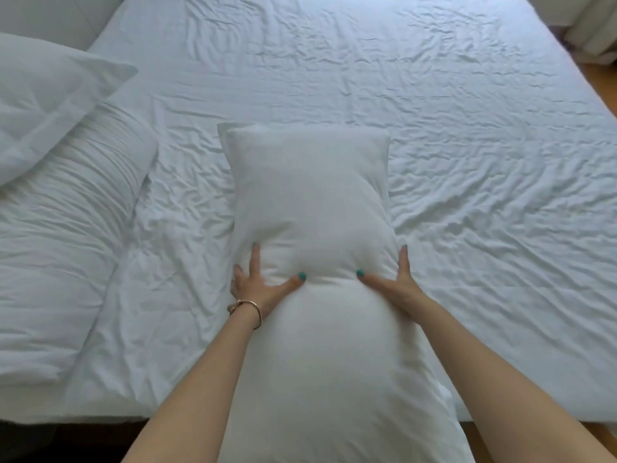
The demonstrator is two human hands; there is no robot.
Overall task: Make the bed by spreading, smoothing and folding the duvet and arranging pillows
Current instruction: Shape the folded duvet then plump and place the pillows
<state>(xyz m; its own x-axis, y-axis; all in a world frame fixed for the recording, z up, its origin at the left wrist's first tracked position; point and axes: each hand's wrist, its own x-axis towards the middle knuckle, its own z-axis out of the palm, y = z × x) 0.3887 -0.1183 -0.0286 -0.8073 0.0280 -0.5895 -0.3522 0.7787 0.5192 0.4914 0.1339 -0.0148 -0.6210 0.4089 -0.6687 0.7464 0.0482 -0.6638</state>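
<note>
A white pillow [310, 202] is held lengthwise in front of me over the near edge of the bed. My left hand [258, 282] grips its left side, thumb pressed into the front and fingers spread along the edge. On the opposite side my right hand [390, 279] grips it the same way. The pillow is pinched in at the waist between my two thumbs. Under it lies the wrinkled white bed sheet [450, 145].
Two more white pillows lie at the left: a flanged one [50, 101] on top of a ribbed, creased one [66, 235]. A wooden floor [604, 95] shows at the right, past the bed edge. A pale curtain or fabric [591, 25] hangs at the top right corner.
</note>
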